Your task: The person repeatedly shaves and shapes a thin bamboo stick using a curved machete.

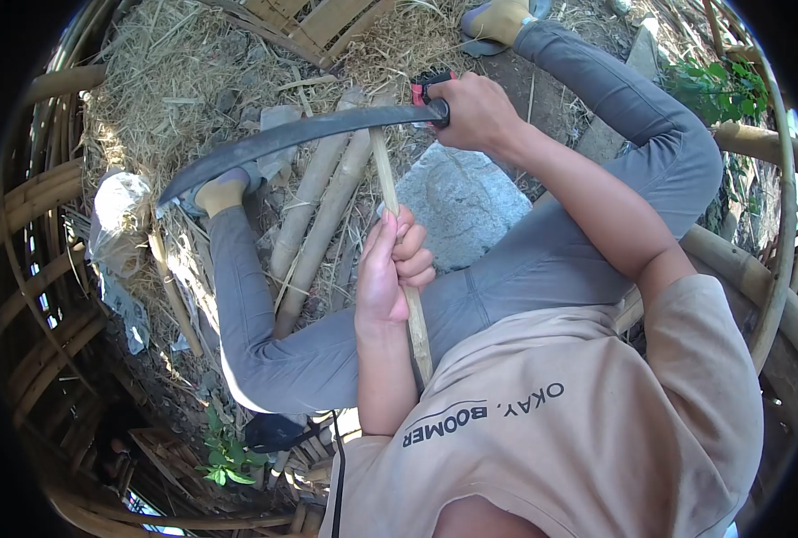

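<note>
My right hand (479, 112) is wrapped round the black and red handle of a machete (300, 130). Its long, dark, slightly curved blade reaches across to the left. My left hand (394, 260) is closed round a thin bamboo strip (384, 170), thumb lying along it. The strip's upper end meets the blade's edge near the handle, and its lower end reaches my shirt (542, 421). Between my legs, below the right hand, lies a large grey stone (462, 206).
Two bamboo poles (327, 215) lie on the ground left of the stone. Straw and shavings (165, 90) cover the ground ahead. A clear plastic bag (121, 215) is at the left. Bamboo framing (776, 224) surrounds me, with green plants (717, 90) at the right.
</note>
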`<state>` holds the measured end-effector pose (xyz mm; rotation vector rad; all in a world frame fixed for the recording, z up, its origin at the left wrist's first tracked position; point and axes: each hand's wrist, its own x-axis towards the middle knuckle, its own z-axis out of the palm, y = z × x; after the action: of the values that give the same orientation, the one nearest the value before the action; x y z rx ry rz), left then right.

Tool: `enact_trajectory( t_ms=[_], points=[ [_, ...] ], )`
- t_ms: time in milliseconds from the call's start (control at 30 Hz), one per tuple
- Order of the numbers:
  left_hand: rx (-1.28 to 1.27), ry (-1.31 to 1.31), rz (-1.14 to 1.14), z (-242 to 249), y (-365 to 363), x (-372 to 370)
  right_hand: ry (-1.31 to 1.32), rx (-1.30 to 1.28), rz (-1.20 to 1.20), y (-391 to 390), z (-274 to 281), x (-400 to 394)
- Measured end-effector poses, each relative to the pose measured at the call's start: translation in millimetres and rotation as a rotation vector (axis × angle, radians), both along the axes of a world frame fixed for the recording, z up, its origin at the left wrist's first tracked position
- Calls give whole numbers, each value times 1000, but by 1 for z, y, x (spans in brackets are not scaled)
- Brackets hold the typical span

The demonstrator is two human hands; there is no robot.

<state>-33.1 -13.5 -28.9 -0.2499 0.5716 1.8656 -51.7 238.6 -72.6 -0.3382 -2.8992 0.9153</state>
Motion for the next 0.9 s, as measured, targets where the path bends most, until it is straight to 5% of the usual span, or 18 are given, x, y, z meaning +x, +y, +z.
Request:
enact_trajectory(
  t_ms=[167,533,733,900],
  points=[
    [111,61,-147,19,19,5,55,-52,-204,37,-23,3],
    [44,-26,30,3,-3,-9,64,-396,-75,0,20,9],
    [-64,-12,35,-2,2,-9,100,-230,147,-20,20,21],
    [-353,254,24,-2,9,-4,-7,-102,241,-36,21,25]
  ],
)
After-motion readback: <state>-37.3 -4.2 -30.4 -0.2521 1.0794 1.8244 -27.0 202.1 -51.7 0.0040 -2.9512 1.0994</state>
